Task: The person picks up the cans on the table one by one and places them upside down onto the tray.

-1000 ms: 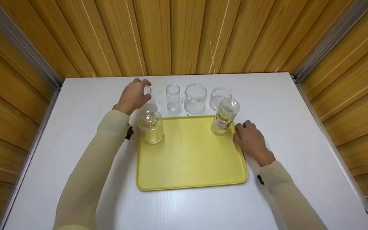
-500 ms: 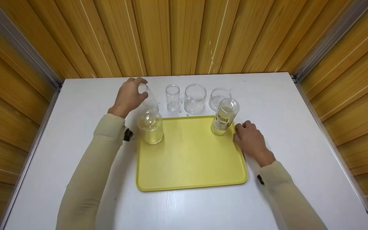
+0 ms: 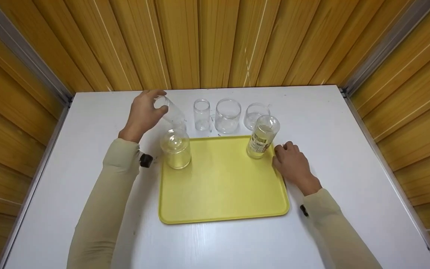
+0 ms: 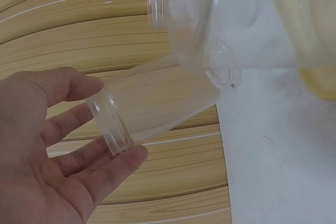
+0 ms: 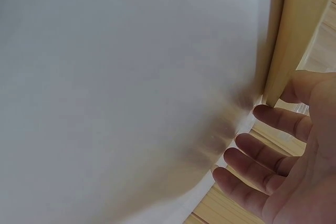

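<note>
My left hand (image 3: pixel 141 115) holds a clear jar (image 3: pixel 174 113) by its mouth. The jar leans toward the left, its base still near the table behind the tray. In the left wrist view, thumb and fingers close round the ridged rim of the jar (image 4: pixel 163 98). My right hand (image 3: pixel 293 164) pinches the right edge of a yellow tray (image 3: pixel 222 186). In the right wrist view, thumb and forefinger lie on either side of the tray edge (image 5: pixel 289 35); the other fingers are bent beside the table.
A wide clear bottle (image 3: pixel 177 151) stands on the tray's back left. A tall clear glass with a printed label (image 3: pixel 259 142) stands at its back right. Behind the tray are a narrow jar (image 3: pixel 202 116), a wider jar (image 3: pixel 228 117) and a low round jar (image 3: pixel 252 116).
My left hand has moved to the left, tipping the jar from nearly upright into a clear lean. My right hand, the tray and the other glassware stay in place.
</note>
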A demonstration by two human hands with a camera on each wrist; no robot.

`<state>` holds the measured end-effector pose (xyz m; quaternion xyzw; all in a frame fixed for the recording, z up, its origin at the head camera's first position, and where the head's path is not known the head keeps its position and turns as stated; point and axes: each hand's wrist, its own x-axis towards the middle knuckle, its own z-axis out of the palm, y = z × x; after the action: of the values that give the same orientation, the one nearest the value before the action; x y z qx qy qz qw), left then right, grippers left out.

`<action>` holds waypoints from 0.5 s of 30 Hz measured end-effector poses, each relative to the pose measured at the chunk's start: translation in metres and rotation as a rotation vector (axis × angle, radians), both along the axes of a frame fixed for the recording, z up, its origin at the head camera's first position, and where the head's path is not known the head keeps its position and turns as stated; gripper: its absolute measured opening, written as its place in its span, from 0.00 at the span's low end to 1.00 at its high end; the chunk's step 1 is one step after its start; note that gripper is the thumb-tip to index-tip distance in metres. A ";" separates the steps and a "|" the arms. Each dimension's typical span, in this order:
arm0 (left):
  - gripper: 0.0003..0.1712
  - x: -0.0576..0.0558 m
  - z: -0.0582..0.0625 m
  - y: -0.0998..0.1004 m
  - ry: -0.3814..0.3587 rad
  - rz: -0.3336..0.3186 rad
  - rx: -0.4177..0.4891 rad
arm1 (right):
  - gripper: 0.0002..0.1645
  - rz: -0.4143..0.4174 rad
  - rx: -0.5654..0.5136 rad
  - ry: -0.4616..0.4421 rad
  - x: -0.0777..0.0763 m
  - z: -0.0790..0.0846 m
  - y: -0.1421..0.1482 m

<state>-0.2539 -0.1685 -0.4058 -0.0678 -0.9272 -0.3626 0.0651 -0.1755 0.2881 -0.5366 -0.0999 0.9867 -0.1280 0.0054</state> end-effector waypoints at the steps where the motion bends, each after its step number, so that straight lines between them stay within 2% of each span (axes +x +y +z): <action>1: 0.25 0.001 0.000 -0.001 0.000 0.003 0.013 | 0.23 0.001 -0.001 0.001 0.000 0.000 0.000; 15: 0.24 0.012 0.001 -0.005 0.035 0.032 0.192 | 0.20 0.016 -0.005 0.029 0.001 -0.001 0.001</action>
<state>-0.2419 -0.1739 -0.4043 -0.0530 -0.8880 -0.4472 0.0933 -0.1744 0.2887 -0.5372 -0.1096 0.9855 -0.1289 -0.0082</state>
